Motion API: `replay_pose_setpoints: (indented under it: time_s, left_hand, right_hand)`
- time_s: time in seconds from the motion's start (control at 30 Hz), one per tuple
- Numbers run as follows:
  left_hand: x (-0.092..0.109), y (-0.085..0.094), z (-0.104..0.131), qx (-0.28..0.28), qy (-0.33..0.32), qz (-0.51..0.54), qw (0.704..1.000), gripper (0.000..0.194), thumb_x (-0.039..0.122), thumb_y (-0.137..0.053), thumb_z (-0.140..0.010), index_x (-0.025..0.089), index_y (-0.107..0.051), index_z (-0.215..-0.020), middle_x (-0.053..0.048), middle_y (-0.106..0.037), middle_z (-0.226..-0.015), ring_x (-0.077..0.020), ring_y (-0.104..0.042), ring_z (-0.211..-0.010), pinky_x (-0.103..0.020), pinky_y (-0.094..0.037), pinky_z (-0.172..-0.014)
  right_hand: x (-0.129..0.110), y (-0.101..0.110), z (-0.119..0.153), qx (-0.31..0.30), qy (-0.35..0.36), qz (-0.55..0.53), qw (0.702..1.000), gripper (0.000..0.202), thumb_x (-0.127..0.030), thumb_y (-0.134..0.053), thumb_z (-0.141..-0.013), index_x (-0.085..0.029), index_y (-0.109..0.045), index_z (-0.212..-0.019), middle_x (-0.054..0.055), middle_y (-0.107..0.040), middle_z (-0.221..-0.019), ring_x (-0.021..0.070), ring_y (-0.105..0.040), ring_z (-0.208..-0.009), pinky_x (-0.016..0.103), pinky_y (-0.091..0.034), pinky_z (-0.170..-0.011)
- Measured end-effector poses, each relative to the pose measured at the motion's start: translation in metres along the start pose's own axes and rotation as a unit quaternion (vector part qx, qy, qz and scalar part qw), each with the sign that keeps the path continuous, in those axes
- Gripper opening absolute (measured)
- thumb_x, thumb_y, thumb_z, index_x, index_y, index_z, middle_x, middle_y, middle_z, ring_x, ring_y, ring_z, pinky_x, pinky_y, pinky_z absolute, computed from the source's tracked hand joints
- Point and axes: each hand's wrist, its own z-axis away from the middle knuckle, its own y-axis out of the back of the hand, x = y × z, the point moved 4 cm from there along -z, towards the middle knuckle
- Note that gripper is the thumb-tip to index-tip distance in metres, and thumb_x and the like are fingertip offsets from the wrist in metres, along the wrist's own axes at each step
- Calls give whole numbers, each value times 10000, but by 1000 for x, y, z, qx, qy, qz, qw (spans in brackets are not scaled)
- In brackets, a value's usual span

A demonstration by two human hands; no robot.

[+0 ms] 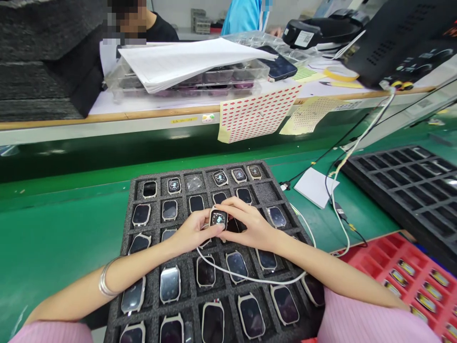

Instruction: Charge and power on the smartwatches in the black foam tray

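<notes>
A smartwatch (218, 217) without a strap, its screen lit with a watch face, is held between both hands above the grey foam tray (187, 212). My left hand (194, 231) grips its left side, with the thumb along the lower edge of the screen. My right hand (248, 224) closes on its right side, fingers over the top and thumb below. A white cable (250, 279) loops from under my left hand across the tray to the right; its end there is hidden. Several watches sit in the tray's compartments, mostly dark, while a few in the back row are lit.
At right lie a black tray (403, 178) and a red tray (374, 259) holding small parts. A white pad (316, 187) and cables lie behind. The shelf carries black foam blocks (43, 62), papers (189, 62), a phone (280, 64) and a black device (400, 43). People sit beyond.
</notes>
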Motion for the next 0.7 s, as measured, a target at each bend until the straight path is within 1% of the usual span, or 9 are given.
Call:
replay_pose_setpoints:
  time_s: [0.37, 0.53, 0.63, 0.7]
  left_hand:
    - [-1, 0, 0, -7, 0, -59, 998, 308, 389, -593, -836, 130, -570, -1002, -21, -546, -848, -155, -483, -787, -276, -396, -750]
    - [0, -1, 0, -7, -1, -76, 997, 297, 402, -574, -845, 133, -569, -971, -33, -567, -867, -182, -511, -843, -295, -419, -776]
    - [1, -4, 1, -11, -2, -89, 996, 295, 392, -548, -865, 140, -551, -1017, -31, -570, -867, -180, -524, -847, -296, -433, -773]
    - [0, -6, 2, -22, 8, -84, 996, 363, 396, -582, -845, 155, -514, -1107, -21, -564, -872, -155, -526, -787, -278, -442, -731]
  right_hand:
    - [1, 2, 4, 2, 14, 30, 999, 479, -282, -654, -847, -172, -479, -1279, 113, -561, -1055, 223, -579, -932, 373, -530, -749]
    - [1, 0, 4, -2, 6, 36, 999, 475, -286, -654, -844, -166, -485, -1271, 110, -563, -1046, 225, -581, -923, 376, -531, -749]
    - [-2, 2, 3, -21, -11, 40, 999, 440, -274, -636, -855, -165, -500, -1259, 115, -556, -1074, 232, -570, -963, 389, -523, -792]
    - [-3, 13, 1, -30, -20, 30, 999, 414, -284, -640, -854, -178, -521, -1237, 115, -539, -1105, 241, -545, -1026, 405, -501, -857]
